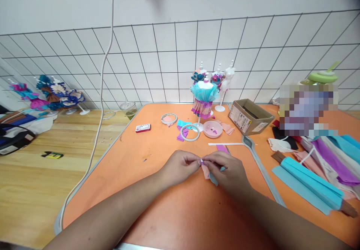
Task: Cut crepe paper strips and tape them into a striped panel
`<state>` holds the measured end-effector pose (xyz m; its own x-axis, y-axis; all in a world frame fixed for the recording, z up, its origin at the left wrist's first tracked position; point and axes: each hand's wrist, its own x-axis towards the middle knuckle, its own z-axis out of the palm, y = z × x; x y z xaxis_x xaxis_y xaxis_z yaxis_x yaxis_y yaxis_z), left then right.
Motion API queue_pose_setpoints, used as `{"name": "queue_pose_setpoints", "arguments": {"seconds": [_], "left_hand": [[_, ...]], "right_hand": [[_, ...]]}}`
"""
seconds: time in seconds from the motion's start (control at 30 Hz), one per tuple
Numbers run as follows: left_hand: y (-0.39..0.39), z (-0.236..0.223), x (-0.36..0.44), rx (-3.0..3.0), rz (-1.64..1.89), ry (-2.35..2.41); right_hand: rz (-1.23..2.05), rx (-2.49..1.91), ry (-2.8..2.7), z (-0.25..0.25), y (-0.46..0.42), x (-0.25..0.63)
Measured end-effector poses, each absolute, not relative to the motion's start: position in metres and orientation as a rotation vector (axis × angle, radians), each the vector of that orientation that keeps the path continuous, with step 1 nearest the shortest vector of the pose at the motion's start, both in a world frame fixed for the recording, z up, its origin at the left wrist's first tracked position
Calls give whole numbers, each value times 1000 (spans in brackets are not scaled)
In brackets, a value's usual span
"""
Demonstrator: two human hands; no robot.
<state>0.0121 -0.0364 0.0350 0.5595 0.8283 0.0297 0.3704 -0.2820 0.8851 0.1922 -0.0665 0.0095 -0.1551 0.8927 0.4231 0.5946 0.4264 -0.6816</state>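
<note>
My left hand (182, 166) and my right hand (227, 167) meet over the orange table, thumbs and forefingers pinched together. Between them is a small gathered piece of crepe paper (205, 171), peach with some purple and a white tip. A grey-blue strip (214, 180) hangs below my right fingers. Just beyond my right hand lie a purple paper strip (222, 148) and a white strip (225, 144). Farther back stands a small mannequin (205, 98) in a turquoise, peach and purple paper dress.
Tape rolls (190, 133), a pink dish (212, 129) and a red-and-white box (143, 128) lie beyond my hands. A cardboard box (250, 117) stands back right. Turquoise crepe paper (309, 182) lies at right. A white cable (101, 77) hangs at left.
</note>
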Motion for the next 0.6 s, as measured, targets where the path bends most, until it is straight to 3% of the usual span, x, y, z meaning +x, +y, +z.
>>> {"name": "queue_pose_setpoints", "arguments": {"seconds": [0.6], "left_hand": [[-32, 33, 10, 1889, 587, 976]], "right_hand": [[449, -1282, -1888, 7, -66, 192]]}}
